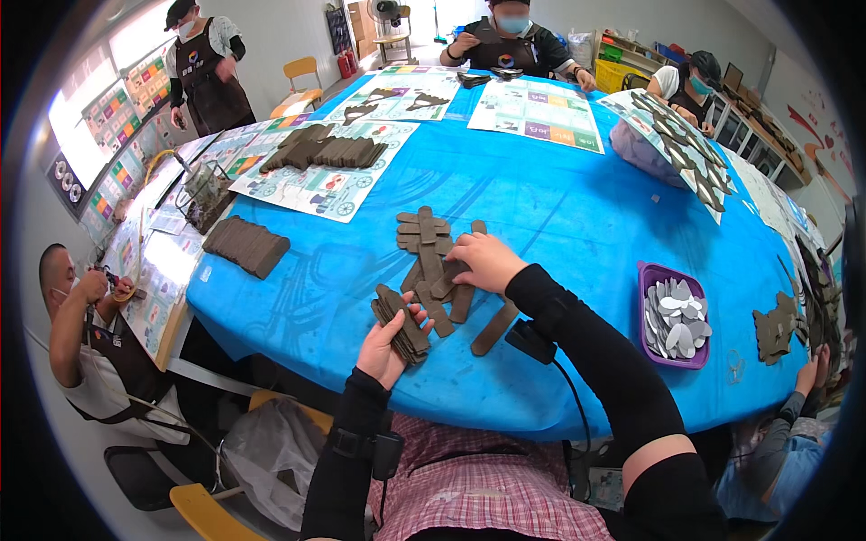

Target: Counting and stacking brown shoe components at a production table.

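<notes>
My left hand (383, 359) is closed around a small stack of flat brown strips (402, 326) with rounded ends, held over the near part of the table. Just beyond it, my right hand (488, 262) reaches into a loose pile of the same brown strips (426, 236). Its fingertips pinch a strip at the right side of that pile; they partly cover it. Several strips there overlap at different angles. One separate strip (493, 330) lies slantwise below my right wrist.
Blue sheeting (541, 212) covers the table. Right of me stands a purple tray (643, 316) of grey and white ovals. Brown stacks lie left (245, 245) and on a printed sheet (339, 206). A wire basket (204, 191) is farther left. Several people work around the table.
</notes>
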The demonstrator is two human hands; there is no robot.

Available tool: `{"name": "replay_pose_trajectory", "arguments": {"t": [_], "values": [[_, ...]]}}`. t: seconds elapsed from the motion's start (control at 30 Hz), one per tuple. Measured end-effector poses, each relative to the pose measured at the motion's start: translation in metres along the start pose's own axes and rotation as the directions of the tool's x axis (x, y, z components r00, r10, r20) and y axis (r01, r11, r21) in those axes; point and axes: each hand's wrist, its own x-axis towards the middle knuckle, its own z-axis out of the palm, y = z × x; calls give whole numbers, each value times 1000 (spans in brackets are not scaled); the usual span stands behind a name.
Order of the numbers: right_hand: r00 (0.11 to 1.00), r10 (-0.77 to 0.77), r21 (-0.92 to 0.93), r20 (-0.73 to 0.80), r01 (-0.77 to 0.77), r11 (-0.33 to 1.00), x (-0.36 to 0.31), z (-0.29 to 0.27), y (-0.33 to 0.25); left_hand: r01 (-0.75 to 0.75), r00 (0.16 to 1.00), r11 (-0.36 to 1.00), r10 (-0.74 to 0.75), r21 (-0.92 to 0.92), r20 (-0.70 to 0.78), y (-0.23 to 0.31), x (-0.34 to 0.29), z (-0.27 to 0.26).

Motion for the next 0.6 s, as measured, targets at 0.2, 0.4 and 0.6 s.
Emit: {"name": "replay_pose_trajectory", "arguments": {"t": [0.2,0.4,0.6], "values": [[974,-14,-13,227,18,1000,7,-15,8,18,992,999,-21,-27,-123,3,-7,3],[998,-14,363,-65,37,931,-10,-9,-77,-41,993,998,46,45,-107,0,-1,23],[992,94,185,-79,-78,980,-24,0,-71,-160,955,985,170,62,-243,6,-5,17]]}}
